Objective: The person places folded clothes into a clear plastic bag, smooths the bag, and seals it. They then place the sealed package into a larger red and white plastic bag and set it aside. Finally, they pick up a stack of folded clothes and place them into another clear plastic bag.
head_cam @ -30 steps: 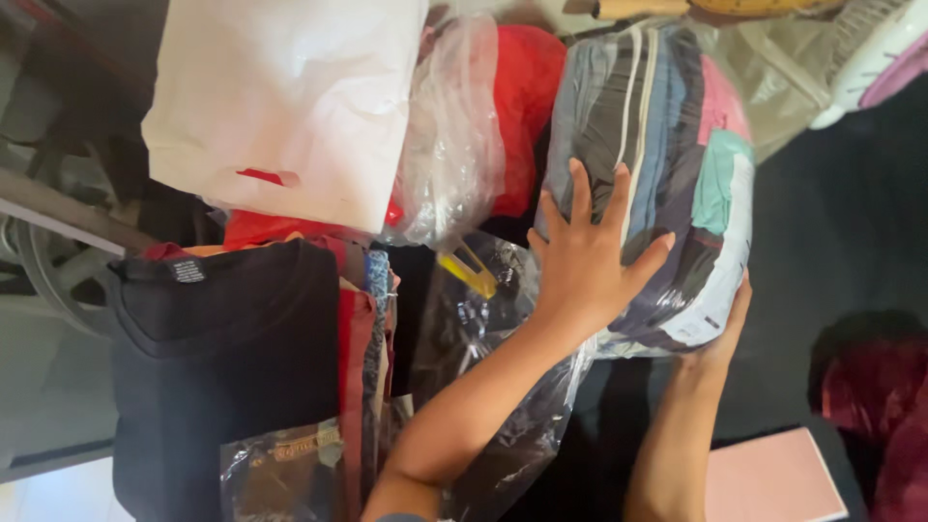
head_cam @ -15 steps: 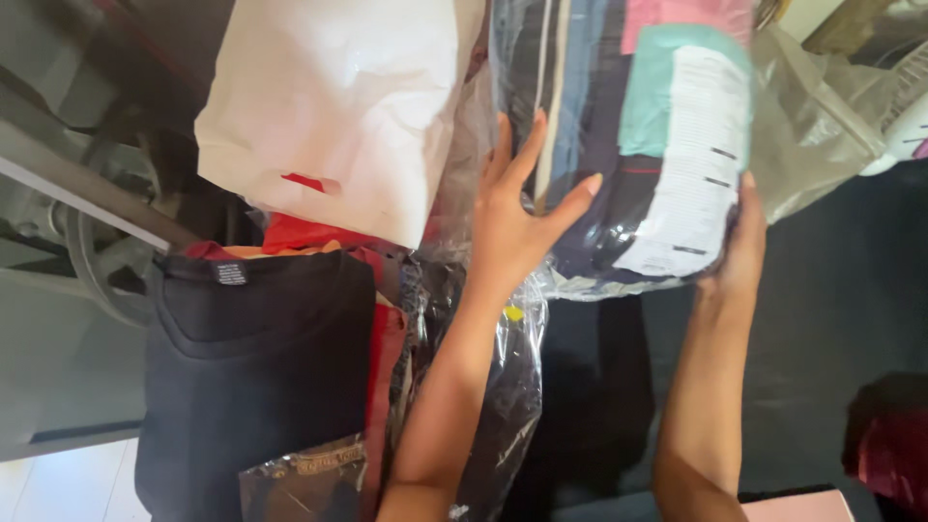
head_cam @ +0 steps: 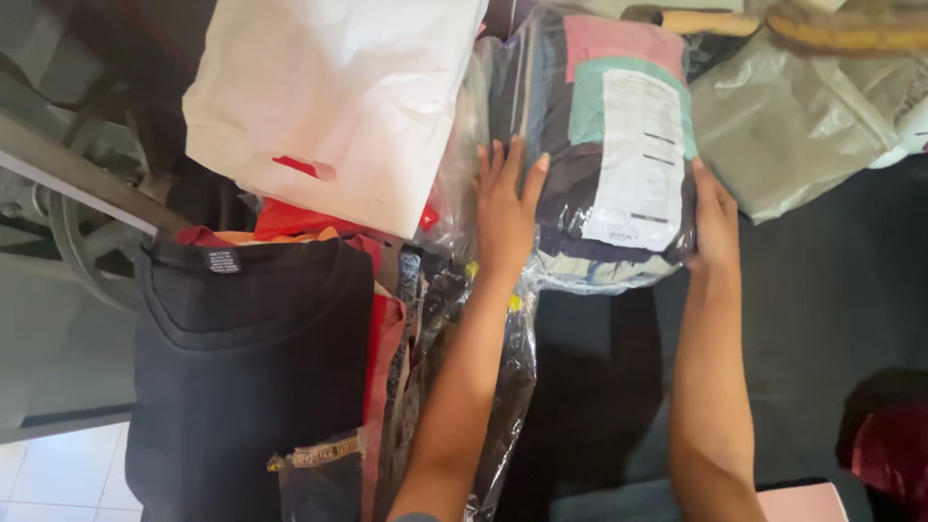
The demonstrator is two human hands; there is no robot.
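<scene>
So we've got both hands on this clear plastic bundle of folded clothes (head_cam: 604, 145), the one with a white printed label on top. Our left hand (head_cam: 507, 208) lies flat on its left side with the fingers spread, and our right hand (head_cam: 713, 217) is cupped around its right edge, so it's basically squeezed between the two palms. The bundle sits toward the far side of the dark table (head_cam: 822, 309), touching a white plastic bag (head_cam: 329, 97) on its left and just beside a crumpled grey plastic bag (head_cam: 802, 135) on its right. Nearer to us on the left there's a folded black shirt (head_cam: 246, 367) on top of some red clothes (head_cam: 290, 220), and a few more clear-wrapped garments (head_cam: 435, 319) run under our left forearm. A dark red garment (head_cam: 894, 454) sits at the near right corner.
</scene>
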